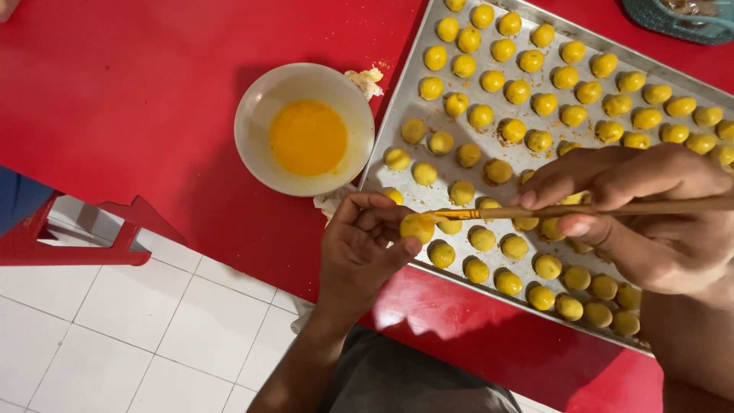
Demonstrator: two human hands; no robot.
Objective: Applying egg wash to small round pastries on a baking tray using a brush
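The left hand (359,245) pinches one small round yellow dough ball (417,226) between its fingers (382,205) over the near edge of a rectangular metal baking tray (397,115). The right hand (650,214) holds a thin wooden brush (566,209), its tip touching that ball. Rows of similar balls fill the tray. A white bowl of beaten yellow egg (304,128) stands just beside the tray on the red table (138,92).

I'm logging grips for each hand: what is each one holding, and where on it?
Left hand pinches a yellow dough ball by its sides with its fingertips. Right hand holds a thin brush around mid-handle.
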